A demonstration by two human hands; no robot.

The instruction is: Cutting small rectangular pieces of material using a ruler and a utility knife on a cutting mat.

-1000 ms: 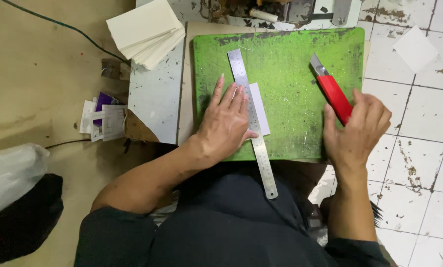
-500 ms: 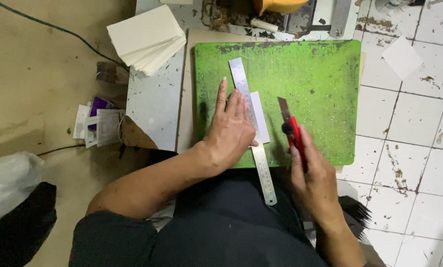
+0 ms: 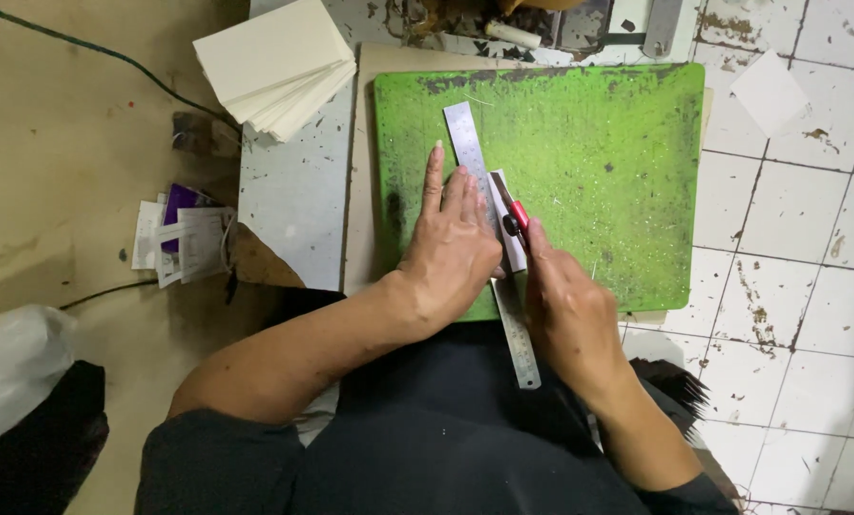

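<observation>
On the green mat (image 3: 599, 162), the left hand (image 3: 456, 248) is pressing flat on a steel ruler (image 3: 472, 143), fingers spread and holding nothing closed; under the ruler's right edge a small white card (image 3: 515, 250) is lying, mostly covered. The right hand (image 3: 565, 310) is gripping a red knife (image 3: 515, 217) in a clenched grip, its blade resting against the ruler's edge over the card.

The card is looking thin, light and easily bent, so it is likely sliding unless pinned from above; pressing through the ruler seems the safest hold. The ruler is stiff and smooth, probably slippery on paper, so it wants weight near the cut. The knife is sharp and best taken by its red body.

Beyond the mat's upper left, a fanned stack of cream cards (image 3: 274, 62) is sitting on a grey board (image 3: 289, 210). Left of it, small white and purple packets (image 3: 179, 234) are lying on the floor. One loose white square (image 3: 769, 92) is resting on the tiles at the upper right.
</observation>
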